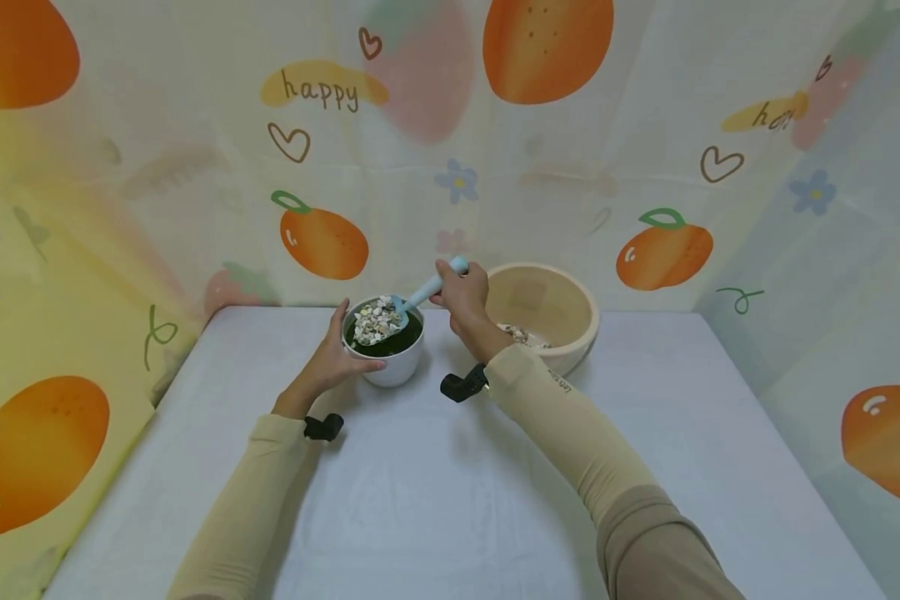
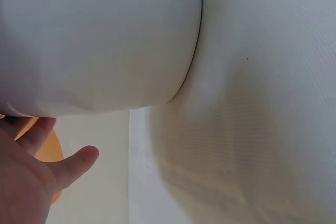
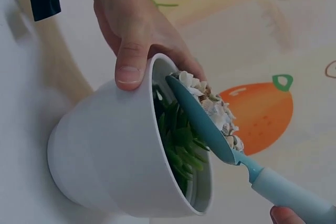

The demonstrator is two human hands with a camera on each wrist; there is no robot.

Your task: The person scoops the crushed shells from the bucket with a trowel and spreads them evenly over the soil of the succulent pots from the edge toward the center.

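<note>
My right hand grips the pale blue handle of a small garden trowel. Its blue blade is heaped with small whitish shell-like pieces and lies over the mouth of a white plant pot. Green leaves show inside the pot beneath the blade. From the left, my left hand holds the pot by its rim, with the thumb against the outer wall. In the left wrist view the pot's side fills the upper left, and part of the hand shows below it.
A large cream bowl stands right of the pot, partly behind my right forearm, with more whitish pieces in its bottom. A white cloth covers the table. Fruit-printed curtains hang behind and at both sides.
</note>
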